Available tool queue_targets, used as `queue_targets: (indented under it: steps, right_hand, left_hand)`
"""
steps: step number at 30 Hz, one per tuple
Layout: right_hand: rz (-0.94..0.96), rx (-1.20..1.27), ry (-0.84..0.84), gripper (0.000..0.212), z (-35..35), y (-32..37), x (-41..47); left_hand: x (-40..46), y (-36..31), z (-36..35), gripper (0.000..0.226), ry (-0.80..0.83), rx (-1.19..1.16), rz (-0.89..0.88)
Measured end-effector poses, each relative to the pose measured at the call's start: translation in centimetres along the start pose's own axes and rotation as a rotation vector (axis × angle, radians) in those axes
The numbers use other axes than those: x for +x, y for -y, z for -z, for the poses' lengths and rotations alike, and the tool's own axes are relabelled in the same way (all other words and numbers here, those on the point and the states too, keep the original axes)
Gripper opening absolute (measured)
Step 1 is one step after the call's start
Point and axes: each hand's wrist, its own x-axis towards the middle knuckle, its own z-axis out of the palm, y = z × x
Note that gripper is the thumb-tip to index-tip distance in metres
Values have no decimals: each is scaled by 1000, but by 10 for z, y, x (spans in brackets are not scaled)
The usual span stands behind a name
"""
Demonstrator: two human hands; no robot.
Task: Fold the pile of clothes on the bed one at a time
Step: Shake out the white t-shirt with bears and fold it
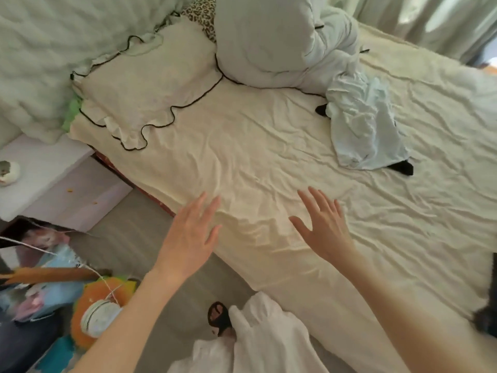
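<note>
Both hands reach out over the near edge of the bed (269, 146), palms down with fingers straight and spread, grasping nothing: the left hand (188, 235) above the sheet's edge, the right hand (321, 224) over the wrinkled cream sheet. The clothes lie well beyond them, a crumpled light blue garment (363, 122) with black fabric (402, 168) poking out beneath it, just beside a bunched pale duvet (269, 39). A ruffled pillow (145, 82) sits at the bed's head.
</note>
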Motion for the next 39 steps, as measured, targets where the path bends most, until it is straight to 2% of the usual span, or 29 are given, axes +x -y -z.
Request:
queue_targets:
  steps: [5,9,14,16,21,23,27,31,34,36,37,39]
  right_hand:
    - [-174,-27,72,62,-27,-77,59]
    - [-275,-65,138,61,-64,-158,131]
    - [-361,-141,223,58,-112,-250,217]
    - [-391,-143,220,58,-132,-282,242]
    - [-487,-184,93,72,-166,-330,292]
    - [-513,-187,92,69,-174,-340,310]
    - [-525,-198,20,33,-180,-346,331]
    - [-419,-151,11,23,-181,-329,316]
    - [-330,11,-10,20,-176,-300,292]
    - [-276,151,-13,17,-172,-270,270]
    - [-253,224,-4,16,-170,-253,258]
    - [-224,361,32,15,-167,-216,228]
  left_hand:
    - [85,-3,-67,58,168,39,-63]
    - [160,-7,-146,58,269,61,-17]
    - [250,-23,-247,58,381,135,-62]
    - [279,-27,-284,60,443,177,-95]
    - [315,-19,-341,66,513,227,-95]
    - [316,-14,-352,66,526,251,-91]
    - [320,-13,-357,67,574,227,-74]
    - [330,-17,-346,64,672,164,-30]
    - [333,-23,-333,57,778,74,26]
    - [328,-35,-318,51,823,-94,72]
    - [323,-44,-309,48,800,-262,142]
    - [310,-64,-288,42,700,-704,413]
